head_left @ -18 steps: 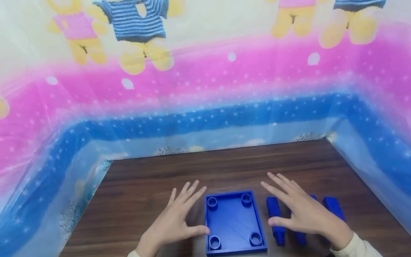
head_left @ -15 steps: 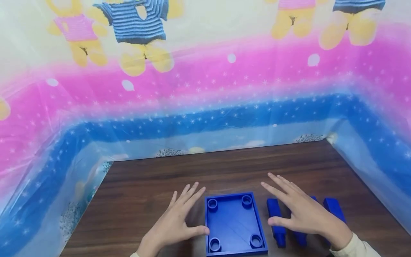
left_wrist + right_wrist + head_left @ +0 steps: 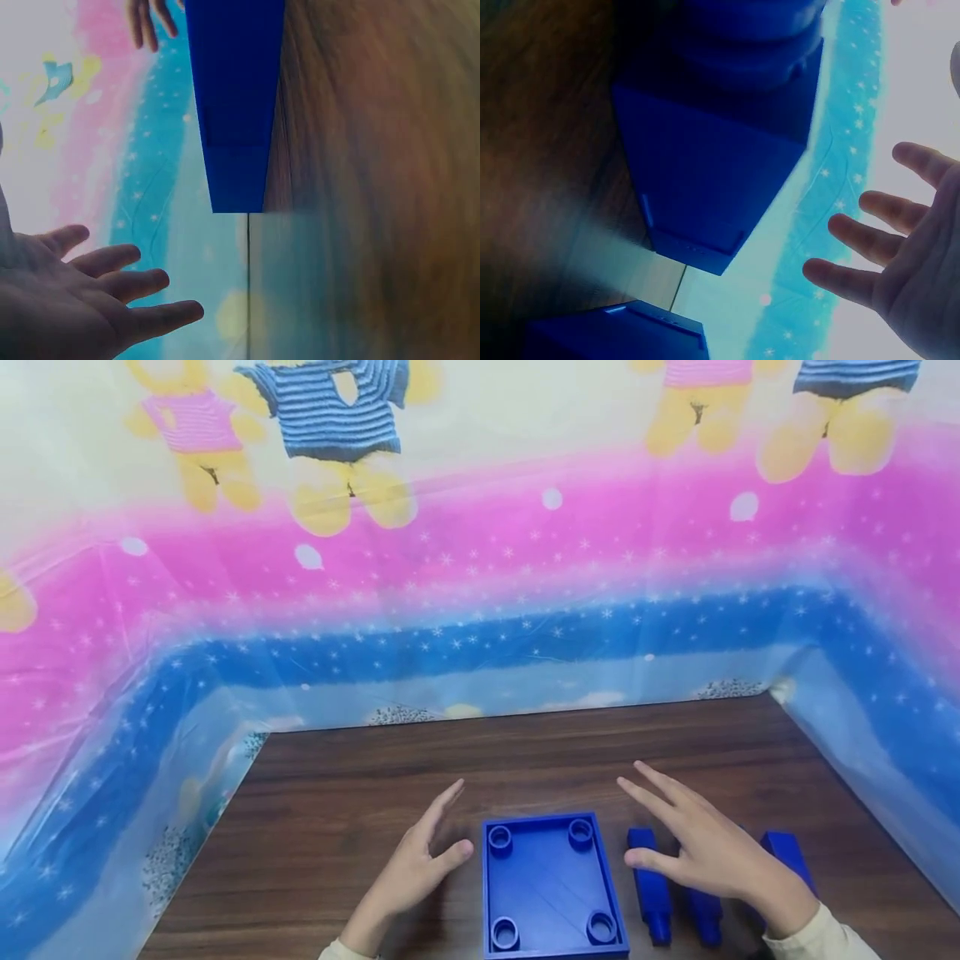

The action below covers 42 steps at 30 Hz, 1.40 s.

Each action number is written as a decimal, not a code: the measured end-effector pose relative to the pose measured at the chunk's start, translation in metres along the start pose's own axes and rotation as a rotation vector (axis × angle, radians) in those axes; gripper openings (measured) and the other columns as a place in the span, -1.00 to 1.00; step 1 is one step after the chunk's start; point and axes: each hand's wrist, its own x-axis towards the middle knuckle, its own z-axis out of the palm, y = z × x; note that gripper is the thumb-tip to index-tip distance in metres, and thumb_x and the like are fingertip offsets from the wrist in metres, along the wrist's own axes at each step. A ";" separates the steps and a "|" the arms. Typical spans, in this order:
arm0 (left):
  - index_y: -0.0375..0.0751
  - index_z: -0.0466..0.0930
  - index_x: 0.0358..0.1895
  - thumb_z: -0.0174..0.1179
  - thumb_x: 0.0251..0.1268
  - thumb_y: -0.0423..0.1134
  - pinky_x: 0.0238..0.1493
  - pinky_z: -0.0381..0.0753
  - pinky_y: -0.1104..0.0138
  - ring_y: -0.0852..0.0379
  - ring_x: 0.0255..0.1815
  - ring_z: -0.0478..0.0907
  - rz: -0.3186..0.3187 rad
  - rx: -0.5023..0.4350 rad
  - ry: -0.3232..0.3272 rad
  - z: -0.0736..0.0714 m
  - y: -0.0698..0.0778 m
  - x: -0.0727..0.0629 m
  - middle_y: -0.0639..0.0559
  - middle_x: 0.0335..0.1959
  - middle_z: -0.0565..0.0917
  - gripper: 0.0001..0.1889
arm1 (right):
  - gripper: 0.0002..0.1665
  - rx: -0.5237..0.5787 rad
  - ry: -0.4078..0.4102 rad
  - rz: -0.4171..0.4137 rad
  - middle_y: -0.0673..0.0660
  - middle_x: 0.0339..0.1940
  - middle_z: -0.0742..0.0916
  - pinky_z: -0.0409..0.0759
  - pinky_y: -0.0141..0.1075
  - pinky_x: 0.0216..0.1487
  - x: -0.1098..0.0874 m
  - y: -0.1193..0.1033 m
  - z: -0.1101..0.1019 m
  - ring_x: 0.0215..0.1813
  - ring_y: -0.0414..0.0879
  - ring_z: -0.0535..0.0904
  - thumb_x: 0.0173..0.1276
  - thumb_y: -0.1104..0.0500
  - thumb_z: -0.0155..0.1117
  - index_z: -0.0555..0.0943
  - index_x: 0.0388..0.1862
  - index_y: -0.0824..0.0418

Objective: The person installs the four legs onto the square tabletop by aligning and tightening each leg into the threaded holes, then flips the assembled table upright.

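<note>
A blue square panel (image 3: 551,885) with a raised rim and round sockets at its corners lies on the table. Left of it hovers my left hand (image 3: 420,864), fingers extended and thumb apart from the rim. My right hand (image 3: 708,852) is over several blue square legs (image 3: 652,893) with narrower round ends, partly hiding them; its fingers are straight and spread, holding nothing. The left wrist view shows the panel's side (image 3: 236,105) beyond the open left palm (image 3: 82,300). In the right wrist view, a leg's stepped round end (image 3: 742,45) stands close, beside the right fingers.
The dark wood-grain table (image 3: 450,760) reaches back to a pink and blue printed cloth (image 3: 480,568) with bear figures. That cloth encloses the back and both sides. Another leg (image 3: 787,860) lies at the far right, partly behind the right wrist.
My left hand has turned and drawn slightly away from the panel, its fingers now overlapping in view. The right hand has barely shifted. Panel and legs appear slightly lower as the head view moved.
</note>
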 end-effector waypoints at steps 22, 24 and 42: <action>-0.28 0.07 0.70 0.55 0.25 -0.02 0.62 -0.03 -0.26 -0.32 0.67 0.07 -0.085 0.110 -0.227 0.014 -0.041 0.001 -0.27 0.66 0.22 0.08 | -0.10 0.097 -0.095 0.128 0.37 0.34 0.61 0.72 0.20 -0.02 0.006 0.003 0.017 0.12 0.25 0.70 0.51 -0.27 0.32 0.40 0.60 0.24; -0.28 0.00 0.71 0.58 0.18 0.04 0.61 -0.13 -0.31 -0.38 0.69 -0.04 -0.075 0.164 -0.263 0.015 -0.040 0.000 -0.30 0.69 0.13 0.18 | -0.11 0.096 -0.109 0.132 0.36 0.33 0.62 0.72 0.20 -0.01 0.006 0.003 0.019 0.11 0.24 0.71 0.50 -0.24 0.34 0.41 0.59 0.25; -0.25 -0.20 0.74 0.63 0.12 0.02 0.60 -0.32 -0.32 -0.39 0.71 -0.33 -0.104 0.179 -0.366 0.015 -0.039 -0.003 -0.26 0.74 -0.09 0.33 | -0.32 0.041 -0.179 0.167 0.30 0.28 0.66 0.61 0.34 0.15 0.010 -0.002 0.026 0.21 0.25 0.67 0.41 -0.02 0.51 0.59 0.41 0.26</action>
